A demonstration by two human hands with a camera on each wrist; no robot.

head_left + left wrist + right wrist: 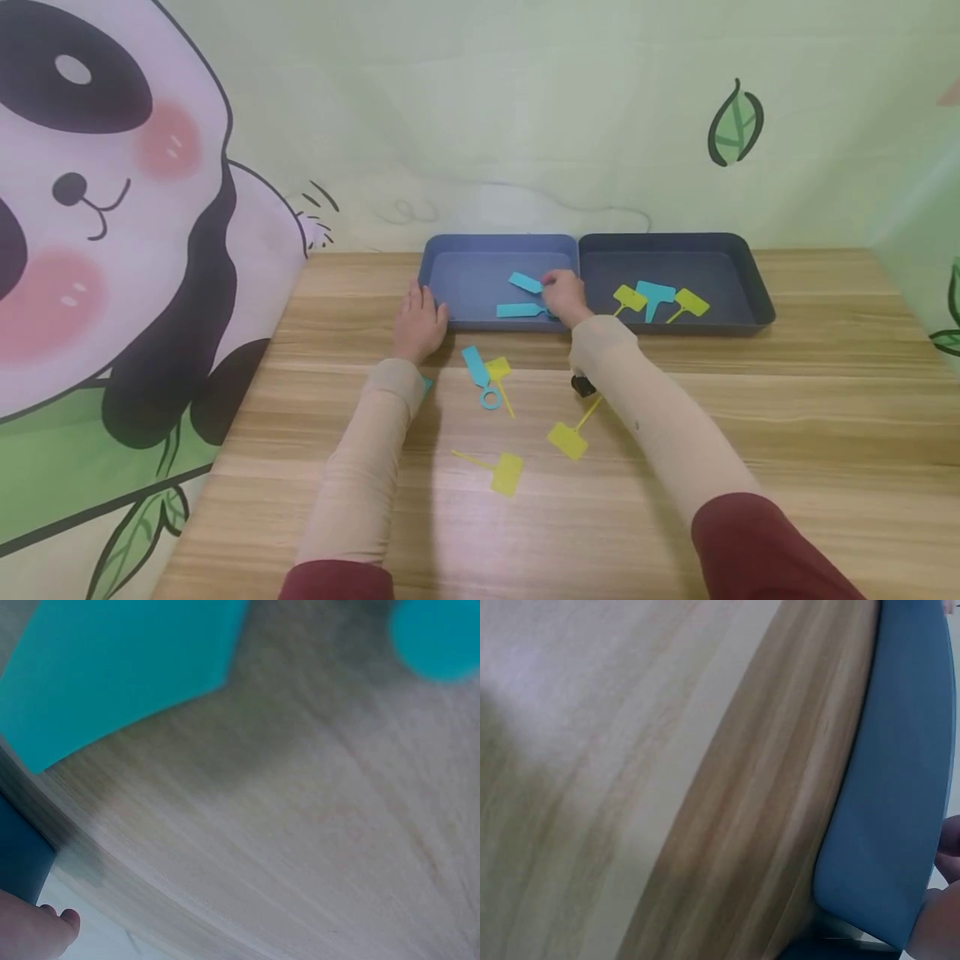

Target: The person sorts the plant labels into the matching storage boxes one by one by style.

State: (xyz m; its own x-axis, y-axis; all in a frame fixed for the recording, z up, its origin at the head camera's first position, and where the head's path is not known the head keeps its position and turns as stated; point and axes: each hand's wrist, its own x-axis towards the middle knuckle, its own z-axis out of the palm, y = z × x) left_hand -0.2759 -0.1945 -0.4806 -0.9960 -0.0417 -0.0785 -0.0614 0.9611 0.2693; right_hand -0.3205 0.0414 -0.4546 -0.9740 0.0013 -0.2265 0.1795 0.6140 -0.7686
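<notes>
My right hand (567, 296) is over the right side of the left blue tray (480, 250), with thumb and fingers pinching a blue plastic tag (527, 283). Just below it, another blue tag (519, 310) lies on the tray floor, its right end partly hidden by that hand. My left hand (420, 323) rests at the tray's front left corner, fingers extended against the rim. Under the left forearm, a teal piece (427, 385) peeks out; in the left wrist view a teal tag (127, 675) looms close and blurred. The right wrist view shows mainly the tray's outer wall (889, 772).
A dark tray (675, 243) adjoins on the right, holding a blue T-shaped label (656, 293) and yellow labels (692, 302). On the wooden table lie a blue ring-ended tag (476, 367) and yellow T-shaped labels (507, 474), (567, 441). A patterned cloth (510, 117) hangs behind.
</notes>
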